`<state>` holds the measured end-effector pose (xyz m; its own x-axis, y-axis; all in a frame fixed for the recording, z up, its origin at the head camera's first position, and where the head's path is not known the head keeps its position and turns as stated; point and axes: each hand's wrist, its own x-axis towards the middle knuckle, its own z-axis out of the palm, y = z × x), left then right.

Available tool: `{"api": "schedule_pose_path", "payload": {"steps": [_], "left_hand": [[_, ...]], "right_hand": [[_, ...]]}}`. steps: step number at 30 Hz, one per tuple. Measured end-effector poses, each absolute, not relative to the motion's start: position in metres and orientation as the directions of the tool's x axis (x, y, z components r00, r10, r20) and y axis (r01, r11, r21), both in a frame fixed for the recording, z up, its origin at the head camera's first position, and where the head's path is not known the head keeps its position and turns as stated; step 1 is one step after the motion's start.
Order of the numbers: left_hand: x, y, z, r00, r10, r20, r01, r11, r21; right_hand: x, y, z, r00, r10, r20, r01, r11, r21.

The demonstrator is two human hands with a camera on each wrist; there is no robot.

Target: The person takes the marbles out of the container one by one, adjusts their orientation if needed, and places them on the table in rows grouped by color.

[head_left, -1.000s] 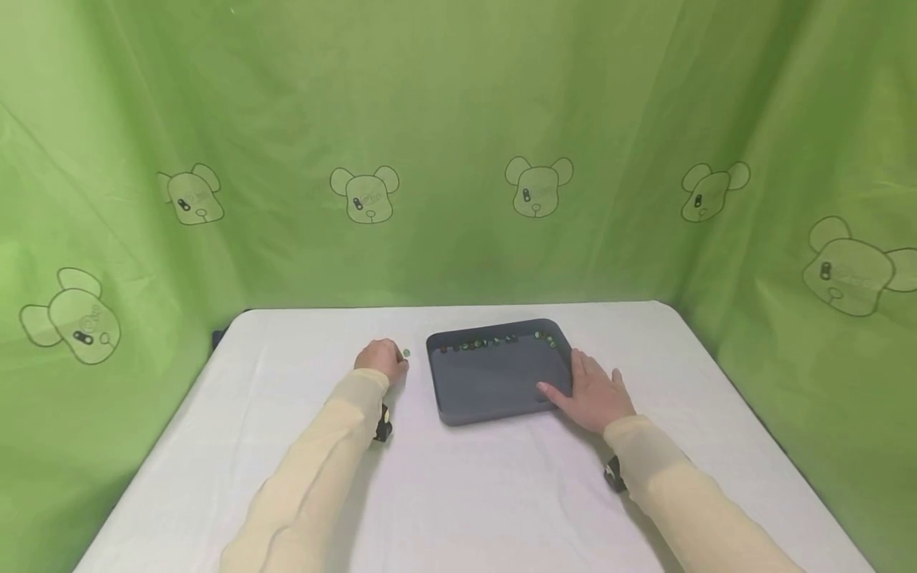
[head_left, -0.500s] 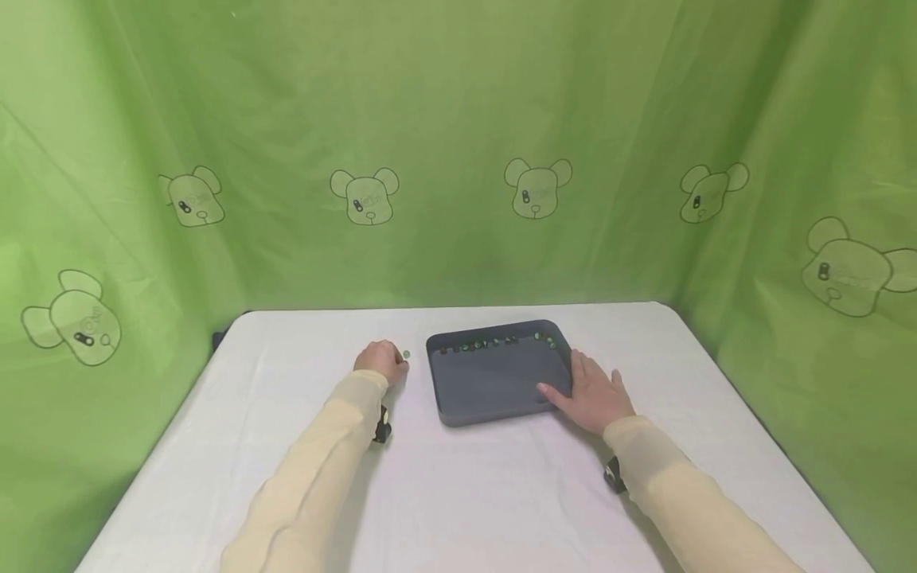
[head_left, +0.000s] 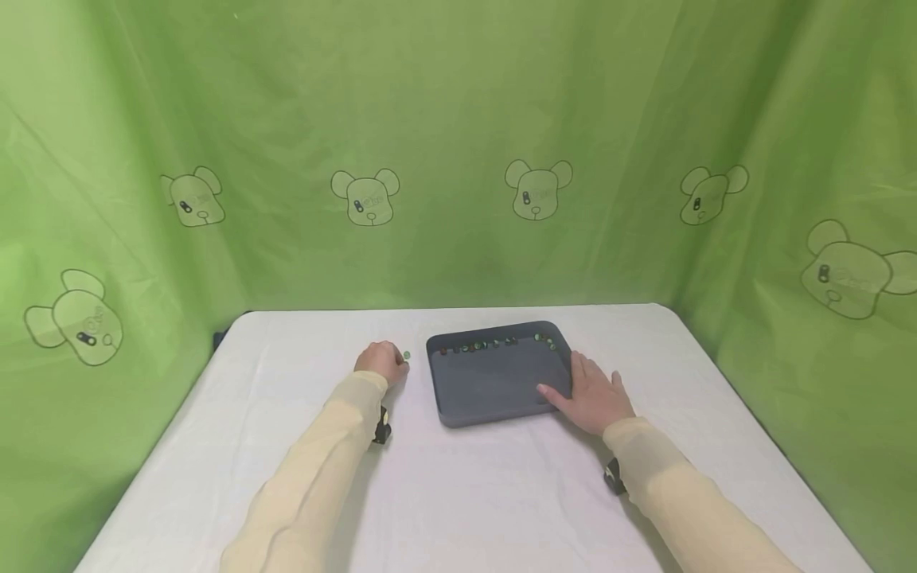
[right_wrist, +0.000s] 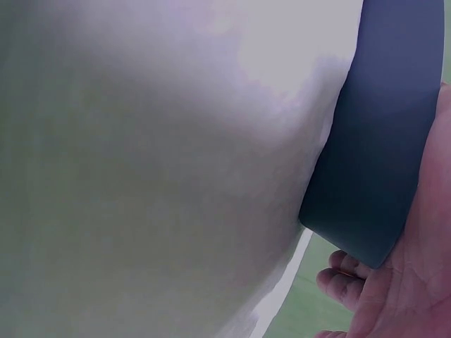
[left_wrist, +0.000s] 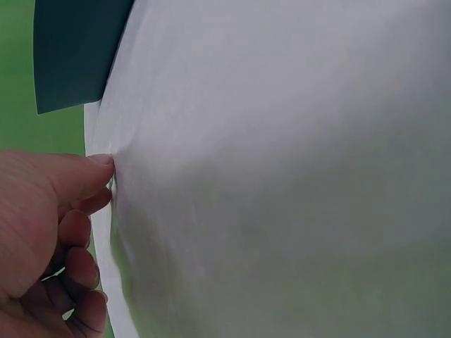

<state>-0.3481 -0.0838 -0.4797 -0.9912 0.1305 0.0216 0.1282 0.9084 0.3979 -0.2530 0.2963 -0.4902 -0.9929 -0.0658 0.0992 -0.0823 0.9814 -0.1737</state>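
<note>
My left hand (head_left: 382,362) is low over the white tablecloth, left of a dark grey tray (head_left: 494,383). Its fingers are curled, thumb and index fingertip close together at the cloth in the left wrist view; whether something small lies between them is hidden. A small green marble-like ball (head_left: 407,355) sits on the cloth just beyond those fingertips. My right hand (head_left: 596,396) rests against the tray's right side, fingers extended along the outer wall, thumb over the near right rim. Several small green and reddish marble-like balls (head_left: 478,345) line the tray's far side, with others (head_left: 550,342) at its far right corner.
The white-covered table (head_left: 487,493) extends around the tray. Green curtains (head_left: 451,239) with bear-head outlines hang behind and on both sides. A small black device (head_left: 383,426) is strapped at the left wrist, another (head_left: 614,476) at the right.
</note>
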Motion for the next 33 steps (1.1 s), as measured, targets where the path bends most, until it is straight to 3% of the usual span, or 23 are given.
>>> {"api": "schedule_pose_path", "payload": {"steps": [19,33], "left_hand": [[-0.345,-0.085,-0.474,-0.989,0.146,0.034,0.147,0.906,0.398],[-0.341,-0.064,-0.426,-0.957,0.253,0.139,0.287,0.896,0.34]], "right_hand": [[-0.253,0.295,-0.49,-0.994,-0.062,0.095,-0.078,0.981,-0.176],[-0.252,0.295,-0.489,-0.993,-0.069,0.091,-0.084,0.981,-0.176]]}}
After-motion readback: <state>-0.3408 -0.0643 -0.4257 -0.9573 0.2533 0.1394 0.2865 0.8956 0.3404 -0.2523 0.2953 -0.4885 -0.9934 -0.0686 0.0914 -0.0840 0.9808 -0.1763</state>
